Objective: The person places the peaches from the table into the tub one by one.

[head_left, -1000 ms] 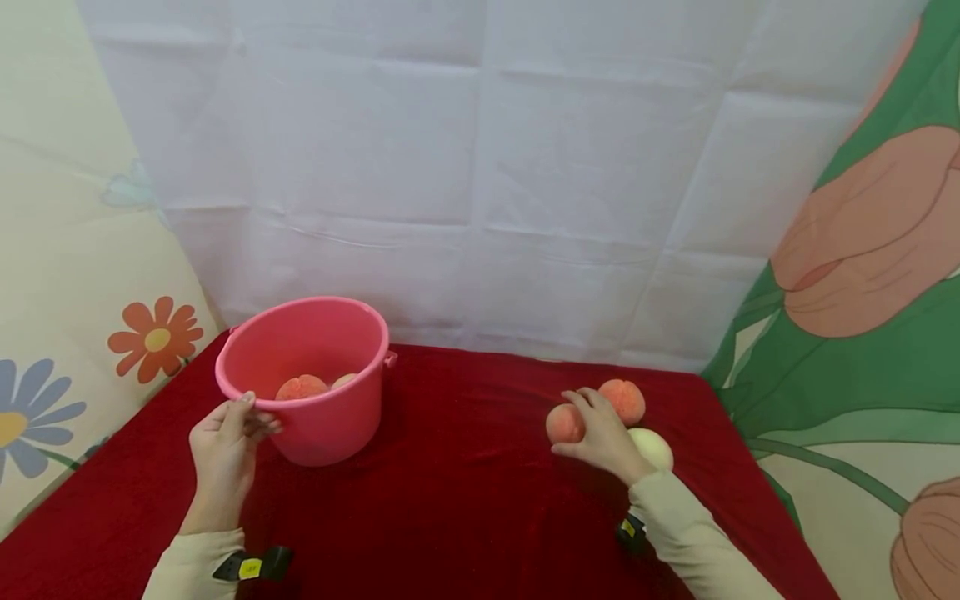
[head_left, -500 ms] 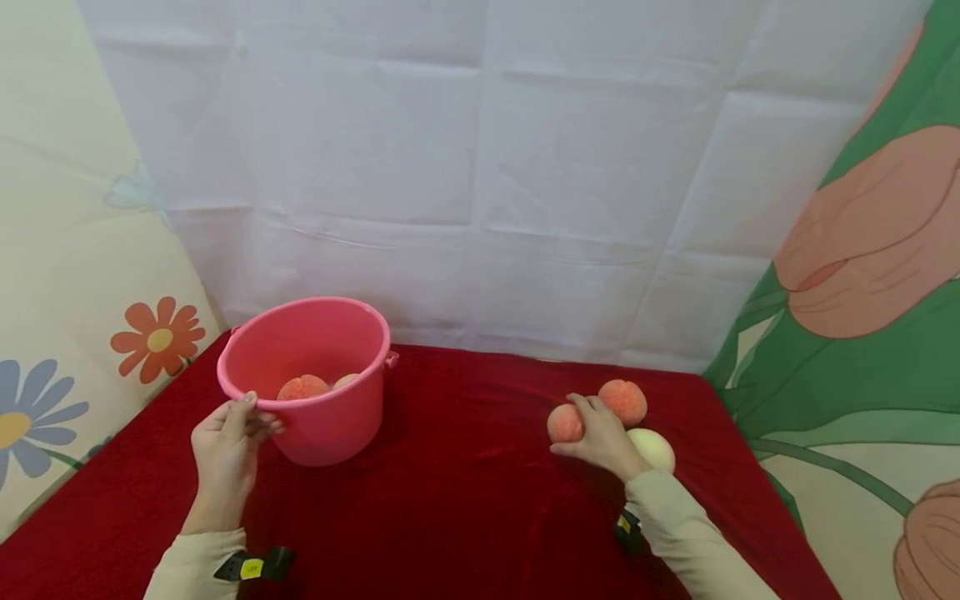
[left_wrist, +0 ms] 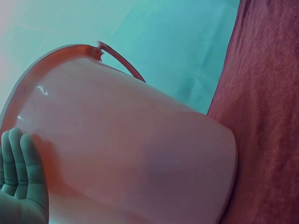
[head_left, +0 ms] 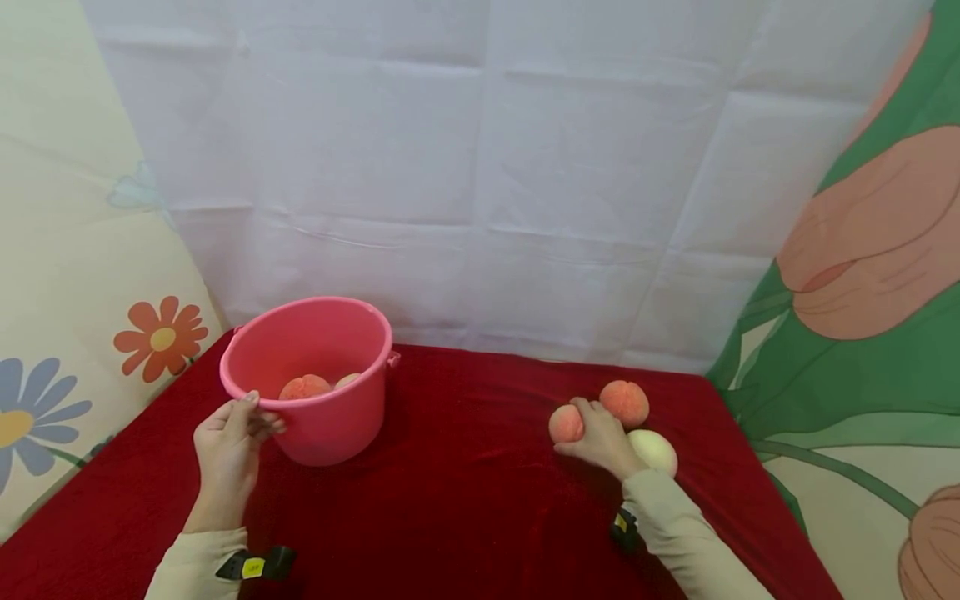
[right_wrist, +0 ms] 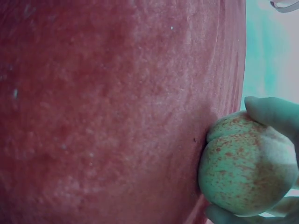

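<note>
A pink bucket stands at the left on the red cloth, with a reddish peach and part of a paler round fruit showing inside. My left hand pinches its near rim, thumb on top and fingers against the outer wall. In the left wrist view those fingers lie along the bucket's side. Over at the right, my right hand grips a peach between thumb and fingers. The right wrist view shows this peach low against the cloth.
Just behind the right hand lies another peach. A pale yellow-green round fruit sits beside the right wrist. Red cloth covers the table, and a white sheet hangs behind it. Floral panels flank both sides.
The right hand's fingers have drawn in slightly around the peach. Left hand and bucket hold their place.
</note>
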`<action>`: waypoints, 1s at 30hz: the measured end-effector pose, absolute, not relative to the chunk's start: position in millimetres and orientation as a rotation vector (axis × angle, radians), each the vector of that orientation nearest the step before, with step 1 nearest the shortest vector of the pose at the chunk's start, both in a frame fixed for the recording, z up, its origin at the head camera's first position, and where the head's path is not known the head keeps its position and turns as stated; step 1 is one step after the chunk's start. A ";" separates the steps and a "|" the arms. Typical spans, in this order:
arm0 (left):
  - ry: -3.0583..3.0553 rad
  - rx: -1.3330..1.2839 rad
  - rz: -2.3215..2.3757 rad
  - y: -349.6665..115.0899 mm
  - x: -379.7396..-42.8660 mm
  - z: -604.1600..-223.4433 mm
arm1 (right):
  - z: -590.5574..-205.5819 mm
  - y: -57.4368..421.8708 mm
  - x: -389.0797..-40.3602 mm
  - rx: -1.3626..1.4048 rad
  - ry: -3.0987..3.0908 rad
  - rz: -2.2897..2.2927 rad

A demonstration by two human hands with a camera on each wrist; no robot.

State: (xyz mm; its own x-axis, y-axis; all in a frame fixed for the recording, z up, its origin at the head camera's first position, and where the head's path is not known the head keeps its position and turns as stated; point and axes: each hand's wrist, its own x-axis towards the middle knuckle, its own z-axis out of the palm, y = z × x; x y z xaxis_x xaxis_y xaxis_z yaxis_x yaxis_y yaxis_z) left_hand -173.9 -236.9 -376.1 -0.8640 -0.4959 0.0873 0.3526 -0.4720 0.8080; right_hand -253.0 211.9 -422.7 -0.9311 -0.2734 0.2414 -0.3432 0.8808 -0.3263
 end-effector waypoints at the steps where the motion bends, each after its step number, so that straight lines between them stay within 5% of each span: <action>1: -1.226 0.218 -2.328 -236.8 -174.0 -376.0 | -422.8 212.1 -253.2 0.473 -2.863 0.551; 30: -1.235 0.237 -2.341 -237.7 -173.0 -376.5 | -402.1 208.9 -257.7 0.534 -2.800 0.638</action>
